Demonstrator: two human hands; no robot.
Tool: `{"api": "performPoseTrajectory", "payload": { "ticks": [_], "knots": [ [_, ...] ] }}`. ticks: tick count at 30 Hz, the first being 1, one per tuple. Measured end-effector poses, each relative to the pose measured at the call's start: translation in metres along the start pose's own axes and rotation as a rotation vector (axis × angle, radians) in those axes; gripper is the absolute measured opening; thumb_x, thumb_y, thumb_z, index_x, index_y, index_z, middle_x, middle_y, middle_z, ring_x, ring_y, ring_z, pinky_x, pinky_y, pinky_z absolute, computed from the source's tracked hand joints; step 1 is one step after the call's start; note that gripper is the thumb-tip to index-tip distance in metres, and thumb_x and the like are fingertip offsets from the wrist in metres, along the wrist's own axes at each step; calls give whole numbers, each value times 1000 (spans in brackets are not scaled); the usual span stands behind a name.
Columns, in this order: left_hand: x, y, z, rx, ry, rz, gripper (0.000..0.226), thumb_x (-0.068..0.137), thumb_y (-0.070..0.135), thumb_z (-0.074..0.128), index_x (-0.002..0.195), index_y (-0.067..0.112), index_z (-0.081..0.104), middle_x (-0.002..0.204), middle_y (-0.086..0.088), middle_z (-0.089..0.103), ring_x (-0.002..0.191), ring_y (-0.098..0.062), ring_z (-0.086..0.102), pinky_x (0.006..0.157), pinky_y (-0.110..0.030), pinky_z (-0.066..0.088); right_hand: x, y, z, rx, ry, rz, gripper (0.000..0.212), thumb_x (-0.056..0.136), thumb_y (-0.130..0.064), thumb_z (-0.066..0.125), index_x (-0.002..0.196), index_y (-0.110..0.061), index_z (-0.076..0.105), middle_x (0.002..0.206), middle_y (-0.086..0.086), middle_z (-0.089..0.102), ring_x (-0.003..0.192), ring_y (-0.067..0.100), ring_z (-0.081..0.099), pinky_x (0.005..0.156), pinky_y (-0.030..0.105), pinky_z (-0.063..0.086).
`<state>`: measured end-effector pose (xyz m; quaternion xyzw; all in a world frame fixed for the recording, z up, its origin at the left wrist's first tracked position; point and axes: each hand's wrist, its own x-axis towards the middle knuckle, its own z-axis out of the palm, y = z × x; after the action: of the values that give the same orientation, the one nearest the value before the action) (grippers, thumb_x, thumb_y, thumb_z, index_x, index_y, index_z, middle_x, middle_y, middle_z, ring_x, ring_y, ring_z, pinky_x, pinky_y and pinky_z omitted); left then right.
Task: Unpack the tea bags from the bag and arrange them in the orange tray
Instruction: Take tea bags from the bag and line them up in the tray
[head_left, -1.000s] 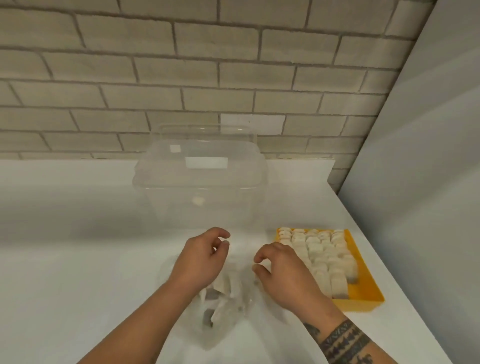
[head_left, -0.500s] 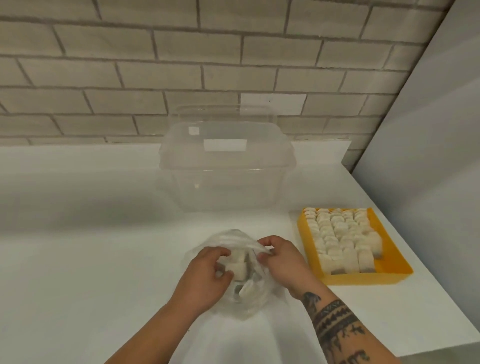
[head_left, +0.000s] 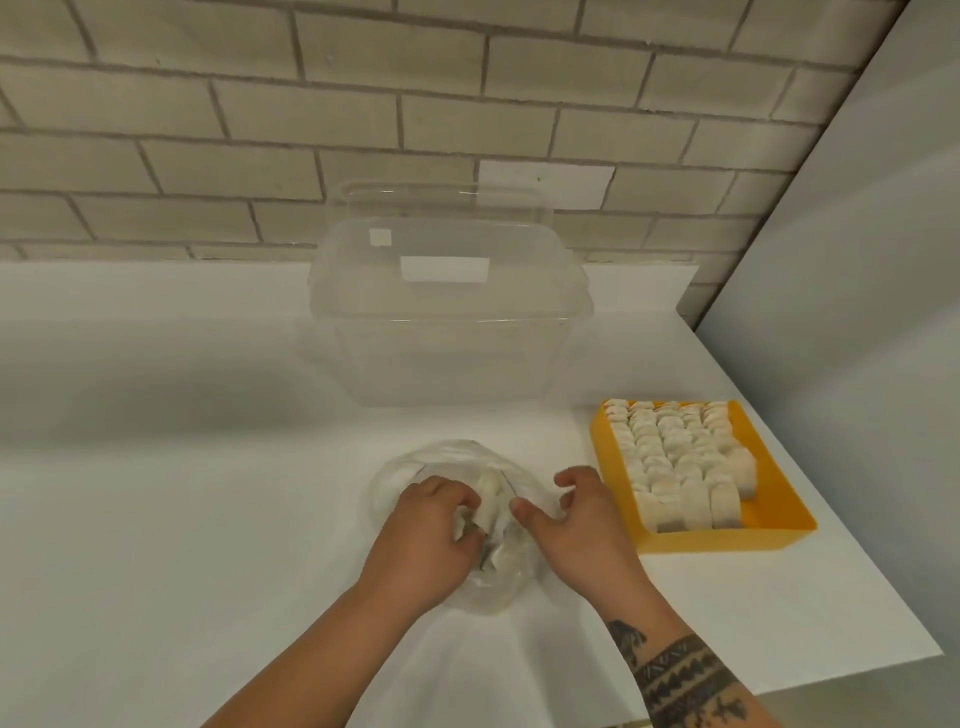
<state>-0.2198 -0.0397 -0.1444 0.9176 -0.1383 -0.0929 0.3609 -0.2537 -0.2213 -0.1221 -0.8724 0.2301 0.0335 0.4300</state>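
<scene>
Lower centre of the frame: your left hand (head_left: 426, 530) reaches into the mouth of the clear plastic bag (head_left: 410, 465), which lies crumpled on the white counter (head_left: 182, 467). Its fingers are curled inward and, with the thumb, pinch one pale tea bag (head_left: 489, 496) that stands up out of the opening. More tea bags show dimly through the plastic beneath the hand.

Just right of it, your right hand (head_left: 582, 535) lies on the bag's right edge, thumb stretched toward the held tea bag and fingers bent down onto the plastic. Whether they actually grasp the film cannot be told.

Right of centre: the orange tray (head_left: 719, 540) sits near the counter's right edge, close beside your right hand but not touching it. Rows of tea bags (head_left: 675, 457) stand packed across most of it; a strip of bare orange floor shows along the right side.

Centre, behind the bag: a clear lidded container (head_left: 447, 322) stands against the brick wall (head_left: 260, 104).
</scene>
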Motion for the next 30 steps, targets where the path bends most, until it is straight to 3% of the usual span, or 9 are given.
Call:
{"api": "performPoseTrajectory", "payload": {
  "ticks": [2, 5, 8, 11, 16, 19, 23, 26, 30],
  "knots": [
    [0, 7, 4, -84, -35, -12, 21, 88, 31, 73, 108, 32, 67, 101, 21, 58, 95, 1, 58, 79, -10, 46, -6, 0, 6, 56, -125, 142, 55, 80, -54, 74, 115, -21, 48, 109, -3, 60, 93, 15, 63, 67, 25, 52],
    [-2, 10, 13, -133, -167, -49, 30, 84, 36, 79, 111, 32, 67, 98, 20, 62, 88, 6, 60, 78, -10, 48, -8, 5, 18, 181, -135, 213, 24, 84, -31, 68, 102, -19, 57, 98, 7, 70, 81, 24, 70, 71, 46, 62],
    [-2, 11, 12, -168, -193, -79, 41, 81, 42, 81, 117, 35, 63, 106, 22, 63, 87, 11, 57, 71, -5, 41, -7, 2, 13, 410, -164, 228, 24, 86, -3, 61, 106, -17, 62, 95, 9, 74, 75, 24, 71, 65, 40, 59],
    [1, 10, 4, -266, -148, -137, 46, 78, 43, 84, 116, 37, 60, 108, 22, 64, 85, 8, 60, 69, -7, 43, -5, -2, 1, 533, -192, 164, 25, 92, -2, 59, 110, -19, 61, 95, 8, 76, 62, 12, 66, 54, 27, 50],
    [2, 2, 6, -197, -153, -218, 31, 88, 25, 75, 117, 26, 65, 91, 11, 70, 84, 1, 66, 72, -14, 51, 0, 11, 7, 138, -182, 108, 34, 94, -17, 57, 126, -27, 52, 109, -4, 66, 86, 14, 66, 74, 34, 60],
    [2, 1, 4, -212, -120, -226, 21, 92, 15, 66, 109, 27, 70, 86, 9, 72, 82, -3, 69, 72, -18, 55, -1, 7, 7, 39, -83, 8, 48, 93, -22, 64, 137, -27, 45, 118, -9, 55, 102, 12, 59, 80, 24, 49],
    [2, 3, -9, -285, -24, -200, 20, 94, 16, 63, 96, 35, 69, 90, 11, 72, 80, -1, 66, 66, -7, 48, -7, -6, 1, -161, 211, -497, 32, 90, -16, 66, 120, -25, 59, 116, -10, 51, 109, 11, 47, 92, 24, 42],
    [0, 0, -22, -407, 67, -241, 18, 94, 17, 65, 94, 35, 70, 92, 13, 72, 87, -2, 67, 76, -15, 49, 2, -24, 0, -482, -89, -757, 27, 91, -11, 60, 109, -28, 71, 107, -9, 66, 99, 15, 51, 85, 32, 48],
    [-4, -9, -27, -477, 156, -275, 24, 92, 10, 63, 95, 33, 71, 93, 13, 75, 92, -4, 69, 87, -24, 54, 16, -43, 16, -975, -358, -801, 36, 95, -18, 59, 124, -38, 67, 110, 1, 62, 91, 25, 58, 73, 30, 39]
  ]
}}
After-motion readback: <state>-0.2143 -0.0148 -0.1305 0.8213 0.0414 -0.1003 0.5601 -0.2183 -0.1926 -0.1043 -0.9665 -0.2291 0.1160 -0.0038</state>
